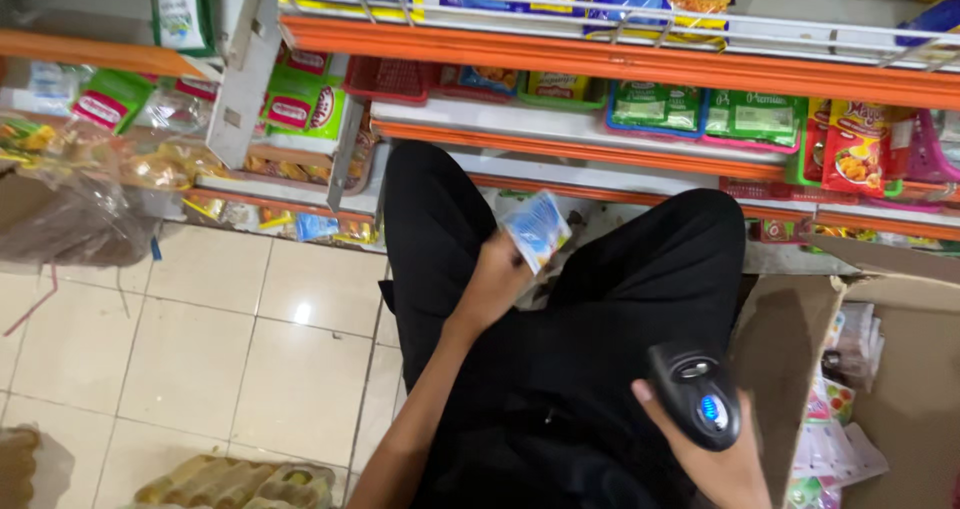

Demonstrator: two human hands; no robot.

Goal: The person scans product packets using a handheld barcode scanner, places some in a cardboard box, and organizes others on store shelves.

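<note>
Nearest the camera, a black handheld scanner (695,394) of hard moulded plastic with a small blue lit window is gripped in the right hand (715,449), fingers wrapped around its handle, beside an open brown cardboard box (790,369) of glossy packets. Above the lap, a small, flat blue-and-white sachet (535,229) is clamped in the left hand (492,281); the step appears to be scanning, and the sachet's code would need turning toward the scanner. Beyond stand orange-edged shelves (600,64) of crinkly packets.
</note>
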